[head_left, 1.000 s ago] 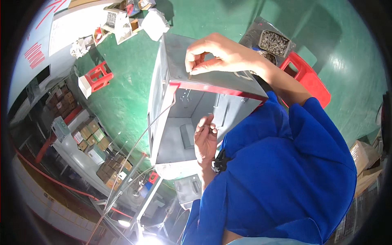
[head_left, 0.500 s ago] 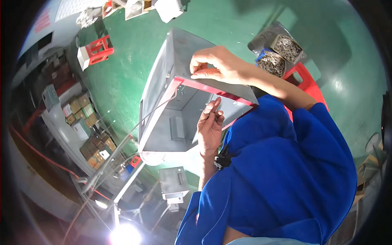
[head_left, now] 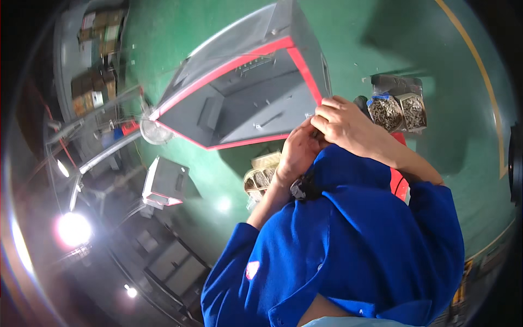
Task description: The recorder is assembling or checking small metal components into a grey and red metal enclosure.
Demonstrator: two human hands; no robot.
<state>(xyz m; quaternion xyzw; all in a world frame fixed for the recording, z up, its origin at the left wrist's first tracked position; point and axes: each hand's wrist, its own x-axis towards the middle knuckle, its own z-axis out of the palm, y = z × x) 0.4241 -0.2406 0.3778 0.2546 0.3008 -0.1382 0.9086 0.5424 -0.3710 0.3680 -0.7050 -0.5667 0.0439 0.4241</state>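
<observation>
Step in hand: both hands met at the near right corner of the grey metal cabinet [head_left: 245, 103], right where its red-trimmed opening [head_left: 297, 65] turns the corner; it looked like small fastening work at that edge.
Doing it well: by my read, the corner wanted one hand steadying the edge while the other worked the small part squarely, with fingertips kept off the sheet-metal rim.
Right hand: the right hand [head_left: 343, 122] was curled shut, knuckles up, fingers wrapped over the cabinet's corner; whatever it pinched was hidden under the fingers.
Left hand: the left hand [head_left: 297, 152] sat just beneath, touching the right, fingers bunched up toward the same corner; it was closed, but on what I cannot tell.
Arms: both blue sleeves [head_left: 348, 245] rose from the lower edge, elbows bent, the wrists converging; a dark wristwatch [head_left: 302, 188] showed on the left wrist.
Cabinet: it stood on the green floor [head_left: 381, 32], tilted in view, open side towards the person, its interior grey and bare save for small fittings.
Nearby: open boxes of screws [head_left: 397, 111] lay to the right on the floor, another carton [head_left: 261, 174] just below the cabinet, and a smaller grey box [head_left: 163, 182] to the left.
</observation>
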